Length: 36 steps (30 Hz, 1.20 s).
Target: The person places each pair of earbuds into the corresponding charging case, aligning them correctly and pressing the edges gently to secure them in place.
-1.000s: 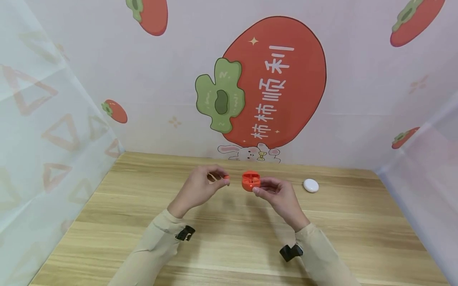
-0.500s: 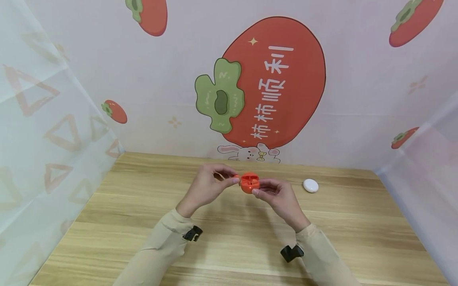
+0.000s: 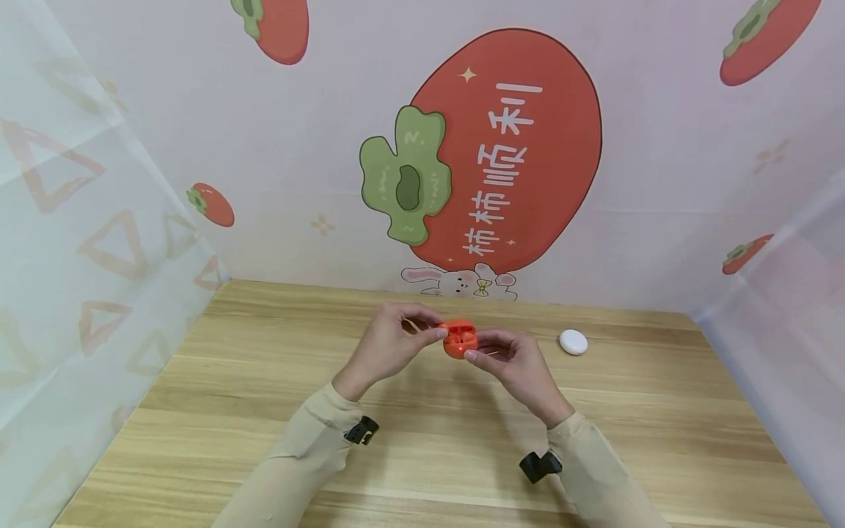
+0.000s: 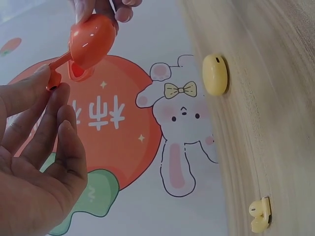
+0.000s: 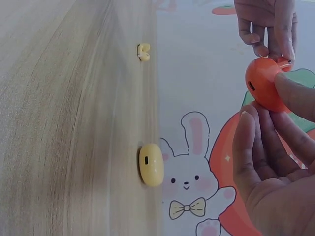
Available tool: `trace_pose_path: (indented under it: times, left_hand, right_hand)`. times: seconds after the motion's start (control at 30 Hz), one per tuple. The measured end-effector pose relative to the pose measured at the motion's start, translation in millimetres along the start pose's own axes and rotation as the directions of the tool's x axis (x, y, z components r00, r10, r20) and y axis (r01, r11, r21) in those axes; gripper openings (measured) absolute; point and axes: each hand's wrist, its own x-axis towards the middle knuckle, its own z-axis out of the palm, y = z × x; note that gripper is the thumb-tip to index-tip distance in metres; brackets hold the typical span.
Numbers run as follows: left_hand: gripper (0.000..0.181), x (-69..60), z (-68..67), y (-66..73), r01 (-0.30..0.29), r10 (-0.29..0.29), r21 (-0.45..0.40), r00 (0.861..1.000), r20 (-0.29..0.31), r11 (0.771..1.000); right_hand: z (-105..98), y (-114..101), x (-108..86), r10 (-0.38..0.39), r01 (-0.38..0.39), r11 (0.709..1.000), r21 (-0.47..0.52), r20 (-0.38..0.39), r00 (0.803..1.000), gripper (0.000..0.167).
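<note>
An orange earbud case (image 3: 458,348) with its lid raised is held above the table by my right hand (image 3: 521,370), thumb in front and fingers behind. My left hand (image 3: 386,345) is at the case's left side. In the left wrist view, its thumb and fingers pinch an orange earbud (image 4: 55,78), whose stem points at the open orange case (image 4: 92,42). The right wrist view shows the case's rounded outside (image 5: 266,83) between right thumb and fingers. Another orange piece shows inside the case in the head view.
A small rounded case (image 3: 573,342), white in the head view and pale yellow in the wrist views (image 4: 215,74), lies right of my hands on the wooden table (image 3: 422,462). Yellow earbuds (image 4: 260,214) lie near the table's back edge. A printed backdrop stands behind.
My left hand has moved right with the earbud, from a gap beside the case to right against it. The right hand and case have shifted only slightly left.
</note>
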Motion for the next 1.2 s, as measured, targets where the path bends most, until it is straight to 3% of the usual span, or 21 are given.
trace_pose_path:
  times: [0.67,0.83,1.2]
  left_hand:
    - [0.011,-0.2,12.8,-3.5,-0.006,0.005,-0.045,1.000,-0.024,0.999]
    - [0.010,-0.7,14.7,-4.4,-0.035,0.034,-0.055,0.999,-0.030,0.998]
    - [0.011,-4.3,17.2,-0.6,-0.032,0.034,0.040,0.998,-0.059,0.999]
  right_hand:
    - [1,-1,-0.2,-0.020,0.020,1.000,-0.023,-0.003,1.000,0.033]
    - [1,0,-0.8,-0.025,0.025,0.999,-0.023,-0.002,1.000,0.032]
    - [0,-4,-0.7,-0.012,0.012,1.000,-0.015,-0.002,1.000,0.033]
